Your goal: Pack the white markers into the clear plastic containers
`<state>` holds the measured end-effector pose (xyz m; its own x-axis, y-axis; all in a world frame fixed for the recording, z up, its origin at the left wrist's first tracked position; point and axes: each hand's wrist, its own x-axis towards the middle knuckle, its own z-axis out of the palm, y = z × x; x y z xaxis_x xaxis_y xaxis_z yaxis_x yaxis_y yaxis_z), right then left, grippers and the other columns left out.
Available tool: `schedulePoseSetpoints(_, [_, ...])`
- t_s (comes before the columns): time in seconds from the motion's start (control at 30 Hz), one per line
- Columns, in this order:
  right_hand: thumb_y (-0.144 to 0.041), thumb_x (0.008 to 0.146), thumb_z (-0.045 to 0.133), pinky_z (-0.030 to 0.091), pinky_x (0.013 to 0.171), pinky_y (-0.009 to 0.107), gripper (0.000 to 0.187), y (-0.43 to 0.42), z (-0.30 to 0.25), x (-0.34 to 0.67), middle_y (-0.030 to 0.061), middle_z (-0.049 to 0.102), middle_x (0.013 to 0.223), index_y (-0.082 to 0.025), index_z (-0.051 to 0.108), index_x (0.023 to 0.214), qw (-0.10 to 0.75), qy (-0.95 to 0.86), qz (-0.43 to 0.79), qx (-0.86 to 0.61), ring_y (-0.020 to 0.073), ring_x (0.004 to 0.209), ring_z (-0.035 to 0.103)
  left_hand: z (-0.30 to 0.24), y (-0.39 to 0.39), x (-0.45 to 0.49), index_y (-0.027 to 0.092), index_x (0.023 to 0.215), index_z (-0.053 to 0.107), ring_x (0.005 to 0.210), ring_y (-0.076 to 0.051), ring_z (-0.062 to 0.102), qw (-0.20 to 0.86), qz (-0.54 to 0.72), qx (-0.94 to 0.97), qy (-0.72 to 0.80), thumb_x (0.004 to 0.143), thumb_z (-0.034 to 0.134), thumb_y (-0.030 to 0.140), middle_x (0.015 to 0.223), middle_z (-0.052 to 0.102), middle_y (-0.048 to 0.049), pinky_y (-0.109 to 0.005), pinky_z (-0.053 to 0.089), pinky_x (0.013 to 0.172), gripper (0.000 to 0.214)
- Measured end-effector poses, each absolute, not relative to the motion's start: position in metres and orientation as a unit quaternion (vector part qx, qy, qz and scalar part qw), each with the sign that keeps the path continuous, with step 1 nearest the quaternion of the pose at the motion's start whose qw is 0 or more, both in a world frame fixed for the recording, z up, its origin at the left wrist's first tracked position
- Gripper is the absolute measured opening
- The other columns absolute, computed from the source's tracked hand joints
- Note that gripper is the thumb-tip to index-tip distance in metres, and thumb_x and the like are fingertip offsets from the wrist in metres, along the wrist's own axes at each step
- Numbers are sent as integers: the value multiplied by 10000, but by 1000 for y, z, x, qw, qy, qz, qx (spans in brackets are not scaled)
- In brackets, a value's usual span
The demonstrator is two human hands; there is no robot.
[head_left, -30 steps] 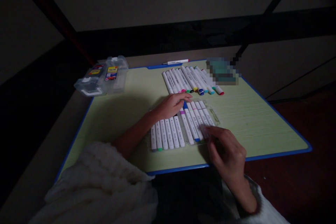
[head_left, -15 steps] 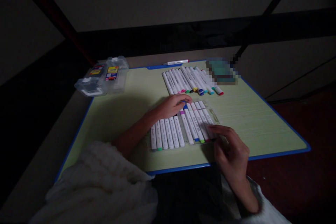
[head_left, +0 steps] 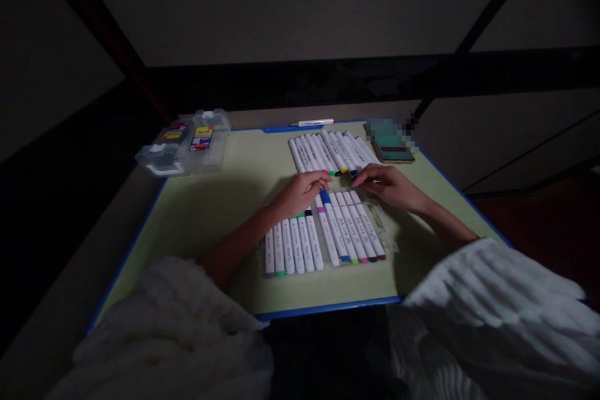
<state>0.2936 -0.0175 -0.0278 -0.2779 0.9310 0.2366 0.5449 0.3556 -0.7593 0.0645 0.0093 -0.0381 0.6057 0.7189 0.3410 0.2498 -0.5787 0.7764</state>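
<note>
My left hand (head_left: 300,192) rests over the far ends of white markers lying side by side in a clear plastic tray (head_left: 375,215). Its fingers are loosely bent and apart, holding nothing that I can see. Close under its fingertips is a marker with a blue band (head_left: 325,198). My right hand (head_left: 389,186) reaches in from the right, beyond the tray. Its index fingertip is at the near ends of the loose white markers (head_left: 323,150), by a dark blue cap; whether it touches is unclear. This hand hides the caps of the rightmost loose markers.
At the far left stands a clear plastic case (head_left: 206,144) with printed labels. A phone (head_left: 394,149), partly pixelated, lies at the far right. One more marker (head_left: 314,122) lies along the back edge of the small blue-edged table (head_left: 225,200).
My right hand has moved from the near right corner of the tray, away from me, to the loose markers. My left hand has stayed nearly in place. The view has tilted slightly.
</note>
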Motion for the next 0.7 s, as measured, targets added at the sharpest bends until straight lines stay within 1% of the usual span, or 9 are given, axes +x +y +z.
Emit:
schedulePoseSetpoints(0.1, [-190, 701, 514, 433, 664, 300, 183, -8, -39, 295, 28, 570, 718, -171, 696, 695, 353, -758, 278, -473, 149, 680, 545, -37, 8, 64, 124, 912, 584, 802, -126, 627, 354, 332, 823, 296, 825, 382, 86, 835, 677, -61, -284, 501, 773, 223])
schedulePoseSetpoints(0.23, [-184, 705, 509, 429, 692, 325, 190, -12, -45, 296, 24, 561, 692, -182, 694, 661, 375, -753, 274, -467, 153, 691, 534, -37, 8, 65, 126, 913, 584, 795, -127, 627, 349, 325, 829, 293, 822, 378, 90, 835, 679, -62, -278, 502, 754, 228])
schedulePoseSetpoints(0.43, [-173, 695, 502, 444, 686, 329, 205, -11, -38, 298, 29, 572, 726, -188, 706, 674, 342, -768, 293, -455, 150, 686, 544, -37, 9, 64, 145, 909, 592, 781, -123, 627, 342, 317, 835, 292, 819, 392, 93, 807, 686, -45, -283, 495, 780, 225])
schedulePoseSetpoints(0.53, [-171, 709, 495, 447, 702, 323, 212, -11, -37, 299, 27, 586, 738, -192, 705, 686, 335, -773, 292, -453, 148, 707, 556, -36, 9, 64, 136, 895, 598, 808, -133, 628, 340, 319, 834, 293, 828, 392, 103, 813, 686, -55, -300, 492, 797, 219])
schedulePoseSetpoints(0.7, [-166, 724, 497, 449, 700, 314, 210, -12, -37, 299, 30, 588, 751, -190, 704, 698, 329, -778, 294, -447, 150, 729, 569, -35, 9, 63, 118, 857, 603, 823, -146, 625, 337, 310, 840, 290, 815, 400, 87, 834, 683, -70, -305, 497, 768, 209])
